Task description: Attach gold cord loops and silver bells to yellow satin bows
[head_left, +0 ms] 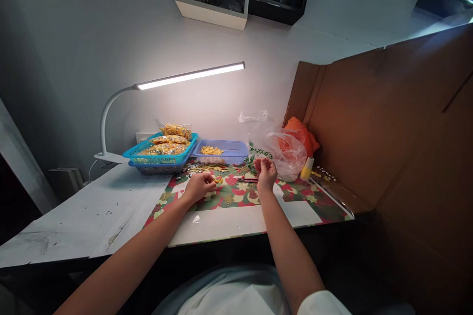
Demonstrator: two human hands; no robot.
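Lamp (190, 76) above baskets (162, 157); tray (236, 150) between baskets and plastic bags (291, 155).

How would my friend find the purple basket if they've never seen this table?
Find the long, glowing lamp above the table. Look below it, between the stacked blue baskets and the clear plastic bag. The purple basket is the paler one with loose yellow pieces inside.
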